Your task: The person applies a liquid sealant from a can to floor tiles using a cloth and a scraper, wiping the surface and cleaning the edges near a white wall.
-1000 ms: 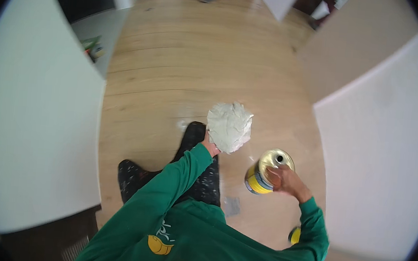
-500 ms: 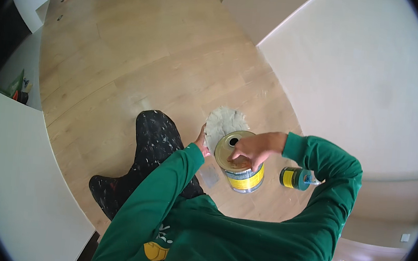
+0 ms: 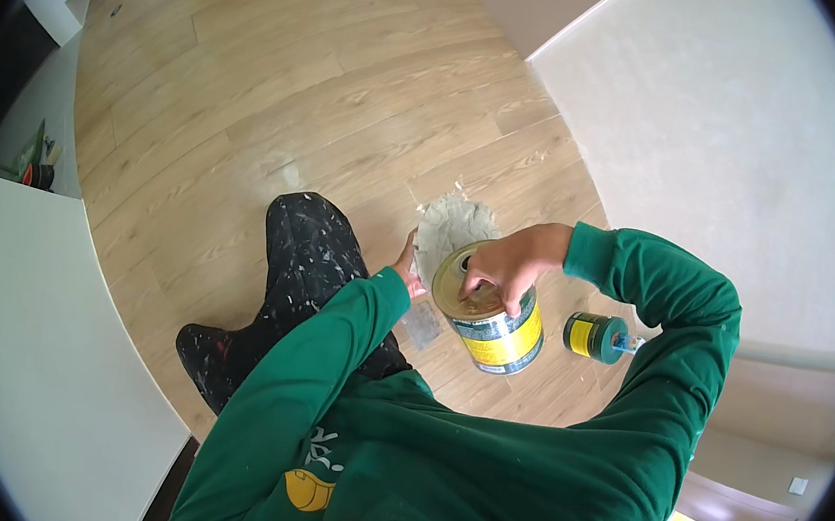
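A large metal can (image 3: pixel 502 344) with a yellow band and a gold lid leans toward a pale, crumpled, whitish mass (image 3: pixel 453 226) beside it. On top of the can, my right hand (image 3: pixel 509 266) is closed, its fingers curled down at the lid; what exactly they grip there is hidden. Next to those fingers the can's dark round opening (image 3: pixel 464 263) shows. My left hand (image 3: pixel 409 268) is closed on the left side of the whitish mass. Whether that mass is a crusted container or loose material, I cannot tell.
A small green tub (image 3: pixel 595 337) with a yellow label stands right of the can, something blue on its top. A grey flat patch (image 3: pixel 421 325) lies near my left wrist. My paint-spotted knee (image 3: pixel 304 240) is at left. A pale wall (image 3: pixel 729 160) rises at right.
The can tips further toward the whitish mass, its base swinging right and more of its yellow band showing. Both hands keep their holds. The whole view has shifted slightly.
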The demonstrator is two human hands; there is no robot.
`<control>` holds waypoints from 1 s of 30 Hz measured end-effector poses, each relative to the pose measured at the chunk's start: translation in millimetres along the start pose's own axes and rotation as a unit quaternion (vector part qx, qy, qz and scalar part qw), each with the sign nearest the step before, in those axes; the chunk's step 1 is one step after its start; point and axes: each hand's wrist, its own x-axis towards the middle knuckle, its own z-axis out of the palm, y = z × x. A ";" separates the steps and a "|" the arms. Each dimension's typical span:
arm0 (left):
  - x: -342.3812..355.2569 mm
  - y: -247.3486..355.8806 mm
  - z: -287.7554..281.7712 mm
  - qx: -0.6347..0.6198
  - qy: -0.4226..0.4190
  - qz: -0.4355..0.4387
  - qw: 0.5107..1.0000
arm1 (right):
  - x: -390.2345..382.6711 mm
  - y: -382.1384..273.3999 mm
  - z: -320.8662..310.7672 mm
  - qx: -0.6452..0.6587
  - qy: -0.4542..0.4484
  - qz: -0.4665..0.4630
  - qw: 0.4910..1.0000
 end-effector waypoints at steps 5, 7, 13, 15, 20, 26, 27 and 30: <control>5.1 0.9 0.6 -0.002 0.009 0.011 1.000 | 4.8 7.6 -4.1 0.013 -0.013 -0.001 1.000; 4.1 -1.2 -1.6 -0.003 0.017 0.013 1.000 | 6.3 11.4 -5.3 0.017 -0.019 -0.006 1.000; 2.6 0.0 -6.5 -0.008 0.028 0.020 0.999 | 11.9 7.3 -20.7 0.018 -0.040 0.004 0.999; 0.1 3.5 -3.9 -0.014 0.024 0.022 0.999 | 15.6 6.3 -29.2 0.011 -0.055 0.011 0.998; -8.3 5.3 14.9 -0.014 0.007 0.028 0.999 | 10.0 7.7 -35.4 0.008 -0.067 0.011 0.998; -47.1 15.2 48.0 -0.032 0.081 0.083 0.993 | -2.2 28.1 -33.9 -0.022 -0.035 -0.010 0.999; -49.1 21.5 52.9 -0.034 0.084 0.100 0.991 | -6.3 32.2 -31.4 -0.041 -0.022 -0.017 0.999; -34.8 63.2 51.5 -0.046 -0.026 0.152 0.987 | -25.1 23.1 -25.3 -0.124 0.091 0.010 0.988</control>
